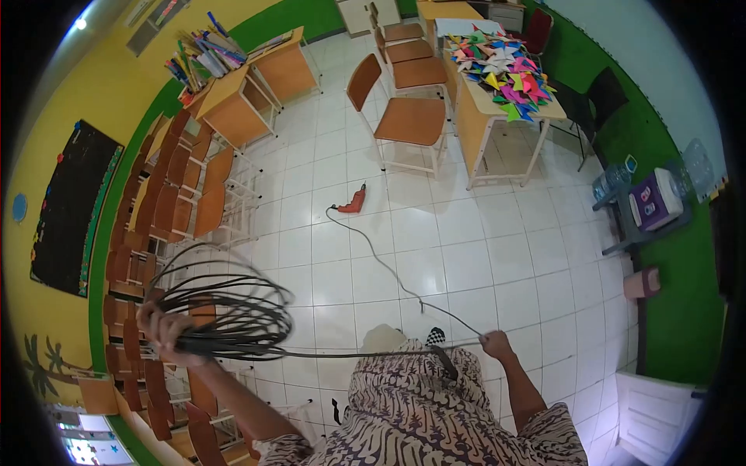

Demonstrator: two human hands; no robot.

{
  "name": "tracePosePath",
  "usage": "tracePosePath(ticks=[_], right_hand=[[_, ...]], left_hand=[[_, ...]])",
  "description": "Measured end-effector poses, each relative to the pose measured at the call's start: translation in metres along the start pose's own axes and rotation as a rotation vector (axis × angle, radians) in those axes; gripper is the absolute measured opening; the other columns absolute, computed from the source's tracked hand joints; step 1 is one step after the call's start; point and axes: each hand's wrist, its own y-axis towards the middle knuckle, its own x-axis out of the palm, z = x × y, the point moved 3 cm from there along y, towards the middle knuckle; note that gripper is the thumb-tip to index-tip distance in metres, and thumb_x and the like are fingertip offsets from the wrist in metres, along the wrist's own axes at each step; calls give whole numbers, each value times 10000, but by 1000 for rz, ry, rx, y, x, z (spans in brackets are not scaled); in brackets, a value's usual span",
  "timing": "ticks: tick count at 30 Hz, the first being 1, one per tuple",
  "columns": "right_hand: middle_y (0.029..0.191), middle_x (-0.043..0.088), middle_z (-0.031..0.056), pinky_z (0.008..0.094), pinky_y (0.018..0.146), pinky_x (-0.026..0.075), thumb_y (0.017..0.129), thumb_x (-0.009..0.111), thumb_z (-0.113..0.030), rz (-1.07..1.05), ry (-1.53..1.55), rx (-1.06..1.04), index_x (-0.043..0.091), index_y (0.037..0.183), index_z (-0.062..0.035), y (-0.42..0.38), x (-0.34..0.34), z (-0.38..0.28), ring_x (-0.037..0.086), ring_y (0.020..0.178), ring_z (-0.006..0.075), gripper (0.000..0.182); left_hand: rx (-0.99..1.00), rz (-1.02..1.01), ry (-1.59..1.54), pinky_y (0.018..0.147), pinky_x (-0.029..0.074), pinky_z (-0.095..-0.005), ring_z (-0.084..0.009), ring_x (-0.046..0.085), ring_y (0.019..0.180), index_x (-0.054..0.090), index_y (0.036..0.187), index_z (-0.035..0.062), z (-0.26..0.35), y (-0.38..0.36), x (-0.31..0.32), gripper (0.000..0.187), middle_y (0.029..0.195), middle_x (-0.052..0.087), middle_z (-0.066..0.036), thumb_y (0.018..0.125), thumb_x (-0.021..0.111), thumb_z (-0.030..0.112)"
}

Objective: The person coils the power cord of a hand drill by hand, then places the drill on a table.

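Coiled cable [225, 311] is gripped by the left hand [163, 334], its strand pinched by the right hand [495, 343]; the drill [353, 200] at 12 o'clock could probably get yanked.

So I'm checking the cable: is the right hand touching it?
Touching: the head view shows the right hand closed around the cable.

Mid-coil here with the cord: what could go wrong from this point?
1. The cord runs across the floor to the red drill; pulling with the right hand may drag the drill over the tiles.
2. The coil in the left hand looks loose, so loops could slip or tangle.
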Motion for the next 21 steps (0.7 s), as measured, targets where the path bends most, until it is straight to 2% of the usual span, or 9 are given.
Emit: tracePosePath(ticks=[4,6,8,10,12,16,19,20,21], right_hand=[[668,619,220,474,669,496,854,576,-335,131,77,172,661,645,-31,-4,-17,47,604,655,404,379],[597,600,212,454,617,497,837,614,-352,102,148,254,644,601,13,30,-13,85,587,525,369,436],[478,539,140,436,480,460,838,638,-293,337,-52,5,611,604,25,70,-46,81,515,401,301,396],[438,385,9,355,349,342,852,648,-226,114,773,663,533,597,-45,99,-107,33,386,347,175,333],[504,278,-61,253,334,230,866,651,-204,-149,1047,541,458,649,-114,124,-174,-52,288,386,79,304],[554,286,-75,211,361,196,911,605,-287,-339,1545,218,472,764,-118,168,-242,-209,254,426,26,260],[585,362,-65,205,364,223,945,560,-307,-216,1549,-2,510,849,-109,186,-253,-320,273,436,33,226],[598,386,-63,202,369,235,959,540,-302,-194,1553,-80,523,877,-108,187,-253,-358,274,432,37,211],[598,419,-32,222,374,269,969,523,-288,-181,1494,-194,528,898,-98,189,-245,-391,313,424,56,203]], left_hand=[[207,73,301,435,428,-231,-58,385,414,524,1011,46,91,-21,14,226,538,399,34,1015,411,242],[257,80,402,426,418,-226,-58,366,400,523,1005,36,111,-37,8,229,537,392,36,1015,410,235],[386,317,794,418,407,-210,-52,335,381,545,983,50,124,-49,-13,220,529,369,49,1009,438,240],[296,559,879,433,397,-232,-46,334,402,568,953,83,108,-64,-53,233,521,348,64,990,498,301],[173,799,1007,441,380,-247,-48,339,416,574,953,105,84,-86,-107,212,519,344,65,973,533,312],[-176,1061,915,475,376,-283,-83,340,435,514,998,116,-1,-104,-178,209,545,361,52,959,524,321],[-278,1084,626,474,356,-286,-103,301,433,518,1031,121,-31,-106,-229,230,547,337,36,946,511,334],[-306,1008,462,515,462,-344,-154,499,501,537,1090,87,-39,-103,-244,285,627,526,-20,949,496,331],[-357,935,418,602,509,-384,-218,581,674,526,1153,49,-46,-99,-258,356,789,593,-106,951,485,340]])
